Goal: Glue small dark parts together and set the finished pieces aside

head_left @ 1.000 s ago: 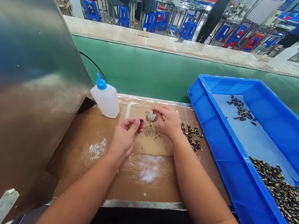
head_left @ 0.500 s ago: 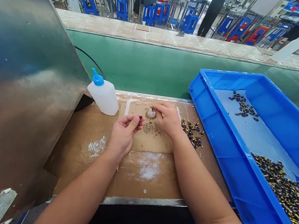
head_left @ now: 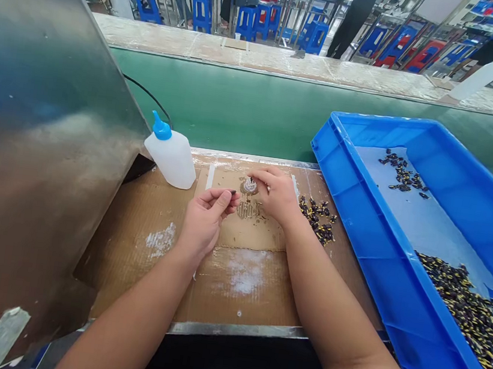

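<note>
My left hand [head_left: 210, 213] pinches a small dark part [head_left: 233, 192] between thumb and index finger, above the cardboard [head_left: 239, 238]. To its right, my right hand [head_left: 276, 193] reaches down with its fingers pinched over a small round whitish piece [head_left: 250, 185] on the cardboard. A small dark thing shows at those fingertips, too small to name. Below the round piece is a patch of slotted marks [head_left: 245, 210]. A pile of black and yellow parts [head_left: 318, 219] lies right of my right hand.
A white bottle with a blue nozzle [head_left: 172, 156] stands at the back left, beside a large metal panel [head_left: 43, 139]. On the right, a blue bin [head_left: 358, 235] holds many black and yellow parts [head_left: 466, 310]. People and stools are beyond the green wall [head_left: 247, 109].
</note>
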Action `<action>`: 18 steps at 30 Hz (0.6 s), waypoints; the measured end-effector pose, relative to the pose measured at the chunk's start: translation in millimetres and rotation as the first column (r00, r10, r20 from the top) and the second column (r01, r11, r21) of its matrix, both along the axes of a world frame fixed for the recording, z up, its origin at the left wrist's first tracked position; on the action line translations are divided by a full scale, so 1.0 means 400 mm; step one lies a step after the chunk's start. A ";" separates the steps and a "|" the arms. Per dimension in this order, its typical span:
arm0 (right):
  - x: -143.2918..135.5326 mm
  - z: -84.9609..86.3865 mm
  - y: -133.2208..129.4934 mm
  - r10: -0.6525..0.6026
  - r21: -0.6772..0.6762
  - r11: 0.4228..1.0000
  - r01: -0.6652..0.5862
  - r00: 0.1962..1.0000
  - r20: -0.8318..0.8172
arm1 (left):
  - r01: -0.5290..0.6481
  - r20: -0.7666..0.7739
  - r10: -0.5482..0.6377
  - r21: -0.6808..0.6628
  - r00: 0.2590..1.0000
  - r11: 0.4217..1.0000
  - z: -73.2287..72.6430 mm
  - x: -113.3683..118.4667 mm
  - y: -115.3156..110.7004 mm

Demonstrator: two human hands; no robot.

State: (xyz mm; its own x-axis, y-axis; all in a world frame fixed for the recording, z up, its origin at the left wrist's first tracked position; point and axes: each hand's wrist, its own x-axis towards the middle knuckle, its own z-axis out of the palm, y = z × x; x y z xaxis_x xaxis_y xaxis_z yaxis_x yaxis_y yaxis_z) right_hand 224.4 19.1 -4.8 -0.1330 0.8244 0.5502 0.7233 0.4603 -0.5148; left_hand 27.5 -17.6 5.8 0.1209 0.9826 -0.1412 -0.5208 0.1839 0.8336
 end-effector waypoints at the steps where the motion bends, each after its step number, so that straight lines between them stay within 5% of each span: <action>1: 0.000 0.000 0.000 -0.001 0.004 1.000 0.001 1.000 -0.007 | 0.000 -0.001 0.000 0.000 1.000 1.000 0.001 0.000 0.000; 18: 0.002 -0.009 0.006 -0.026 -0.019 0.999 0.027 1.000 0.008 | 0.004 0.004 -0.004 -0.002 1.000 1.000 -0.001 -0.001 0.000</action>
